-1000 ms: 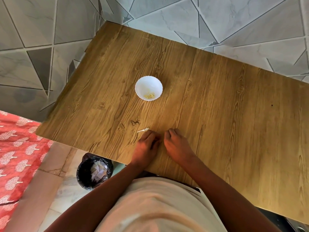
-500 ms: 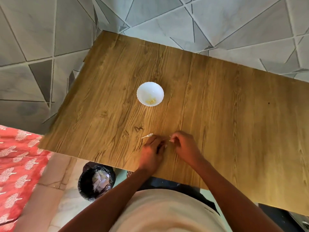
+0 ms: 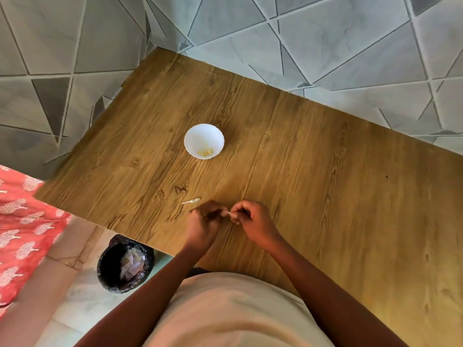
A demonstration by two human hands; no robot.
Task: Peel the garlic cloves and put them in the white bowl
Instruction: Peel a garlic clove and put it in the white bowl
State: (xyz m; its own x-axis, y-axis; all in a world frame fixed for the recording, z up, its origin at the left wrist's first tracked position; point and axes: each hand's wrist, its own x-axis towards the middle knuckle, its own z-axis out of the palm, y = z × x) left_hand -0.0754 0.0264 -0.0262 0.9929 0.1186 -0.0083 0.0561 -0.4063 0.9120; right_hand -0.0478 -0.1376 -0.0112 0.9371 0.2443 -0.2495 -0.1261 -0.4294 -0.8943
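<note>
Hands, two, left (image 3: 204,221) and right (image 3: 253,221), pinch one garlic clove (image 3: 227,213).

A lived-in home, by the look of it: a wood-grain table (image 3: 313,196) pushed into a corner of grey geometric wall tiles (image 3: 338,41), a red tree-print bedspread (image 3: 22,221) at eight o'clock, and a black-lined waste bin (image 3: 125,267) on the pale marble floor (image 3: 75,296) at seven
</note>
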